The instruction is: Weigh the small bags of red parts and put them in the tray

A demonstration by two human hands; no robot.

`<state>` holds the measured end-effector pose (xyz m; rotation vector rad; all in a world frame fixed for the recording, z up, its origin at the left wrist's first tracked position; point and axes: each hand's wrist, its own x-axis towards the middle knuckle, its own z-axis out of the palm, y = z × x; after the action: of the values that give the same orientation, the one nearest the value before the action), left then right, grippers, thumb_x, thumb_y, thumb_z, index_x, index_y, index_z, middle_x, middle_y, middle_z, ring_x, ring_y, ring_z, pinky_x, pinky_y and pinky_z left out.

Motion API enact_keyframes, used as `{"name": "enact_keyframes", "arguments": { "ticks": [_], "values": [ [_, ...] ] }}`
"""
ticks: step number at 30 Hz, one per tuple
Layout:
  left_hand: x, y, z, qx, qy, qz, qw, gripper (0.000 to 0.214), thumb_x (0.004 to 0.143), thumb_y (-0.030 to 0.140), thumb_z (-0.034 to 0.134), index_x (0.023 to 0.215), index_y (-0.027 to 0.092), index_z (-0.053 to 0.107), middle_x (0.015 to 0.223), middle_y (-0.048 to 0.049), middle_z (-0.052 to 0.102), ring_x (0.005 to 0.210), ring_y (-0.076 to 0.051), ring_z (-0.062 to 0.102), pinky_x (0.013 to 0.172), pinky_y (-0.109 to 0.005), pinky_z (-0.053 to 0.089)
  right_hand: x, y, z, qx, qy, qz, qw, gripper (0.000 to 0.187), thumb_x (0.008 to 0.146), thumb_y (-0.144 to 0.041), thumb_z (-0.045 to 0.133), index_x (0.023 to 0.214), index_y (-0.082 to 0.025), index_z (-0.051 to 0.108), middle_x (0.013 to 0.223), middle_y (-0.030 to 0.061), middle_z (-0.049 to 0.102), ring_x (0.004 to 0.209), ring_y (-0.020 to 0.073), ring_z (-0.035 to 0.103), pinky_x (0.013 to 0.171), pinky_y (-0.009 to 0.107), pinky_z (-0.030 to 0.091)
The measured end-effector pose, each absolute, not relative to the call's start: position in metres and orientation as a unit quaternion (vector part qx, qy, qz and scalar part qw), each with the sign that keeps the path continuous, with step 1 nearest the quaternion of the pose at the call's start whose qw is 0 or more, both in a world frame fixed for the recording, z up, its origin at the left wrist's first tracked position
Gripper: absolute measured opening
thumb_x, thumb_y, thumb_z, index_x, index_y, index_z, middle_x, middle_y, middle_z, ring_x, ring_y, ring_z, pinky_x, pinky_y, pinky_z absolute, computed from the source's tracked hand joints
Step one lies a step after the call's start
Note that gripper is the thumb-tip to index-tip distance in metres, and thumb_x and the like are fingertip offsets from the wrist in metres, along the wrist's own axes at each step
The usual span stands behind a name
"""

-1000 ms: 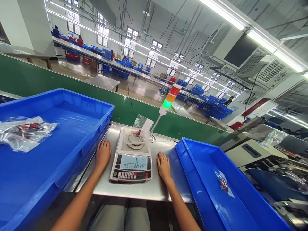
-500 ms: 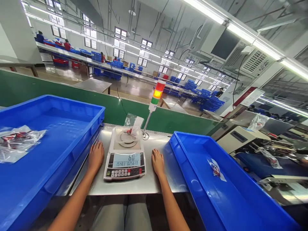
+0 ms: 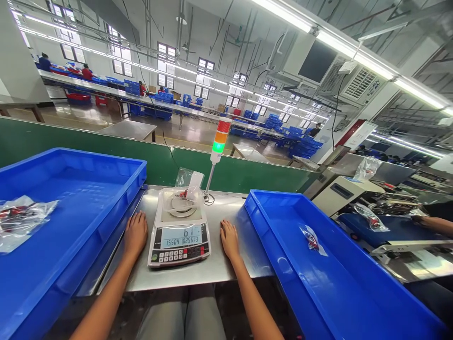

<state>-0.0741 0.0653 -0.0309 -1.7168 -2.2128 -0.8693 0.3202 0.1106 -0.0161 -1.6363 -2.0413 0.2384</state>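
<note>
Steel bench (image 3: 226, 208) beneath left hand (image 3: 135, 232) and right hand (image 3: 230, 241), fingers flat and released, digital scale (image 3: 179, 245) just between them.

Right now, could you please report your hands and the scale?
Left hand, right hand empty, flat on steel bench. Clear bag on scale.

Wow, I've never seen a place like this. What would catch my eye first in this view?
Two large blue plastic trays stand on either side of a digital weighing scale on a steel bench. The left hand and right hand rest flat beside the scale. Behind it, a stack light glows green, and long workbenches stretch across the hall.
</note>
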Motion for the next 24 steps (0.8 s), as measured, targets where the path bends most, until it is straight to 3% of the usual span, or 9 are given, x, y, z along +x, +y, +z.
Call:
{"name": "enact_keyframes", "arguments": {
  "ticks": [9,11,13,15,17,21,24],
  "values": [
    [-0.076,0.066,-0.034,-0.584,-0.745,-0.3,0.116,0.059,0.098,0.029,0.021,0.131,0.003,0.061,0.139,-0.0223,0.059,0.133,-0.031,0.053,0.12,-0.05,0.036,0.314,0.097,-0.006,-0.614,-0.74,0.092,0.26,0.049,0.1,-0.021,0.035,0.141,-0.012,0.06,0.152,0.0125,0.052,0.147,0.0259,0.042,0.126,0.047,0.025],
    [-0.076,0.066,-0.032,-0.585,-0.741,-0.306,0.124,0.059,0.097,0.029,0.021,0.129,0.004,0.063,0.136,-0.0226,0.06,0.13,-0.032,0.055,0.119,-0.052,0.037,0.312,0.091,0.0,-0.617,-0.738,0.101,0.254,0.047,0.097,-0.018,0.038,0.137,-0.014,0.063,0.151,0.0125,0.053,0.146,0.0274,0.044,0.123,0.047,0.03],
    [-0.077,0.066,-0.031,-0.586,-0.735,-0.313,0.132,0.059,0.096,0.03,0.021,0.127,0.005,0.064,0.134,-0.0231,0.062,0.128,-0.034,0.056,0.117,-0.054,0.039,0.315,0.087,0.013,-0.616,-0.74,0.115,0.243,0.04,0.092,-0.018,0.047,0.124,-0.018,0.072,0.14,0.012,0.064,0.135,0.0303,0.055,0.114,0.046,0.042],
    [-0.079,0.066,-0.031,-0.59,-0.729,-0.32,0.135,0.06,0.095,0.032,0.02,0.125,0.005,0.064,0.131,-0.0239,0.063,0.126,-0.035,0.057,0.115,-0.055,0.04,0.328,0.091,0.038,-0.612,-0.742,0.119,0.247,0.031,0.091,-0.021,0.054,0.111,-0.023,0.077,0.121,0.0091,0.074,0.118,0.0294,0.067,0.102,0.042,0.051],
    [-0.082,0.067,-0.031,-0.596,-0.721,-0.326,0.135,0.063,0.094,0.035,0.019,0.126,0.005,0.064,0.129,-0.0247,0.064,0.125,-0.037,0.058,0.114,-0.057,0.041,0.353,0.102,0.074,-0.61,-0.734,0.096,0.284,0.028,0.095,-0.028,0.053,0.111,-0.026,0.076,0.112,0.0065,0.076,0.108,0.026,0.071,0.096,0.038,0.053],
    [-0.086,0.069,-0.034,-0.608,-0.71,-0.332,0.123,0.07,0.092,0.043,0.015,0.131,0.002,0.057,0.131,-0.0271,0.061,0.126,-0.041,0.056,0.114,-0.06,0.04,0.44,0.136,0.152,-0.669,-0.65,0.006,0.36,0.032,0.1,-0.037,0.047,0.114,-0.024,0.072,0.113,0.0081,0.075,0.105,0.0247,0.068,0.094,0.037,0.051],
    [-0.086,0.071,-0.034,-0.603,-0.71,-0.347,0.109,0.07,0.091,0.047,0.012,0.143,0.016,0.045,0.131,-0.0173,0.063,0.129,-0.041,0.054,0.115,-0.061,0.039,0.511,0.148,0.177,-0.756,-0.552,-0.021,0.35,0.039,0.099,-0.033,0.044,0.125,-0.015,0.067,0.124,0.0179,0.068,0.122,0.0303,0.059,0.105,0.046,0.044]
  ]
}}
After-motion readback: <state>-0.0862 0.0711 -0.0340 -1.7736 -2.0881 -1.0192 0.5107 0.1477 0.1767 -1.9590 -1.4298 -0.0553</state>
